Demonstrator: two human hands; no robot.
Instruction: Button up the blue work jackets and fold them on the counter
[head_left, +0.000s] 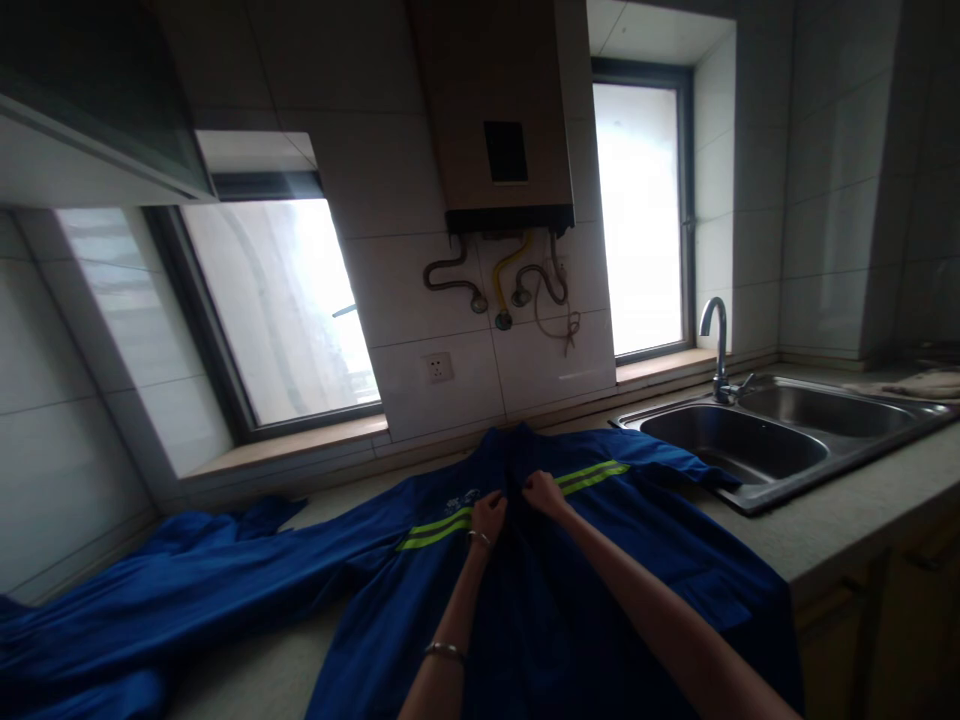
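A blue work jacket [637, 560] with yellow-green reflective stripes lies spread over the countertop, its collar towards the wall. My left hand [489, 515] is closed on the jacket's front edge, level with the chest stripe. Opposite it, my right hand [544, 493] pinches the other front edge, a little nearer the collar. A dark gap runs between the two edges. White lettering shows on the chest beside my left hand. One sleeve reaches the sink rim; the other stretches left towards more blue cloth [187, 570].
At the right, a double steel sink [814, 455] with a curved faucet [720, 350] is set into the countertop [840, 535]. A water heater [499, 120] with pipes hangs on the tiled wall above a socket [437, 368]. A cabinet [97, 130] overhangs at upper left.
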